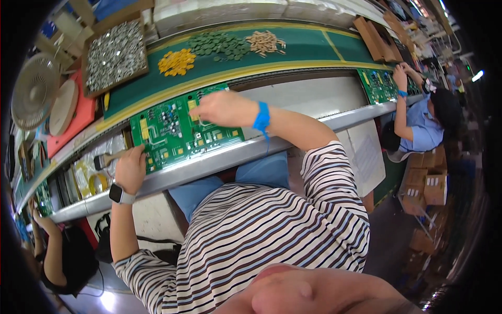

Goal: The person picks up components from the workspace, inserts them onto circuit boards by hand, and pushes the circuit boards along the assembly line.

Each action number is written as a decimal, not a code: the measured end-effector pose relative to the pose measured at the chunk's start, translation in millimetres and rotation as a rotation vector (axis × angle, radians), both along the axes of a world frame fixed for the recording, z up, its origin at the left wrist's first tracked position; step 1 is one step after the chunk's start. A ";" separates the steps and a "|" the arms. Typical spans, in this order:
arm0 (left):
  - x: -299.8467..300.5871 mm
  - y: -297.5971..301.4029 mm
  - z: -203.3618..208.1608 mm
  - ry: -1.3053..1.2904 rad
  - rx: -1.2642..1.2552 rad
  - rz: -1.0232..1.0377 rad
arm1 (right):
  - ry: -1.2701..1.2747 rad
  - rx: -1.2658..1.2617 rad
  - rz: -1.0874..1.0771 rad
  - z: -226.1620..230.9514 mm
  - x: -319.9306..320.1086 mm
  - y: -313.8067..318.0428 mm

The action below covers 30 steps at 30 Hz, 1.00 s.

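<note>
Right hand [222,109] is over the upper right part of a green circuit board panel [175,138], fingers bent close together at a yellow block component [194,109]; can't tell if anything is pinched in them. Left hand [130,170] has its fingertips at the panel's near left corner; can't tell whether they clamp the edge or only rest on it. Panel lies between the two hands, along a metal rail [209,153] on the near side. Looks light and stiff, thin enough to flex or crack if pressed mid-span; the face is likely smooth, and standing parts could bend or pop off. Best hold: bare outer edges or corners, one hand each end, fingers off the components; the left hand's corner is a fair spot. Just left of the left hand, a brush [107,159]. Beyond the right hand, on the green table [308,47]: yellow discs [176,62] ahead and to its left, green discs [219,46] straight ahead, tan stick-like pieces [265,43] ahead and to its right. Farther ahead-left, a box of small silvery parts [116,55]. Well off to the right, a co-worker [426,120] at another green board [379,86].
</note>
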<state>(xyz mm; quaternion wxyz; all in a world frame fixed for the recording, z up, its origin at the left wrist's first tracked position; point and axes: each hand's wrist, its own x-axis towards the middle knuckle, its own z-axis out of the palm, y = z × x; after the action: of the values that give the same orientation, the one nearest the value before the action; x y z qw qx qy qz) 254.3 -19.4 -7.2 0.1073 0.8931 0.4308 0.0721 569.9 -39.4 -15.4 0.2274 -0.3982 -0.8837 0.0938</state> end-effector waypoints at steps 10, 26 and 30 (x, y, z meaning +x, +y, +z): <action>37.9 -14.8 13.3 -0.093 -0.153 -0.059 | -0.190 0.082 -1.040 -29.6 200.0 15.1; 24.0 -47.0 -1.5 -0.248 -0.043 0.063 | 0.467 -0.368 -0.455 -22.8 121.5 -33.1; 25.8 -61.0 -16.8 -0.326 0.014 0.140 | 0.378 -0.317 -0.485 -27.1 120.1 -28.4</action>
<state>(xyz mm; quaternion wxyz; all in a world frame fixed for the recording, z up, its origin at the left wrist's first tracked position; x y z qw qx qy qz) 280.0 -80.4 -24.0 0.1644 0.8381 0.4684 0.2264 690.0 -67.8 -42.5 0.3382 -0.6026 -0.6799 0.2454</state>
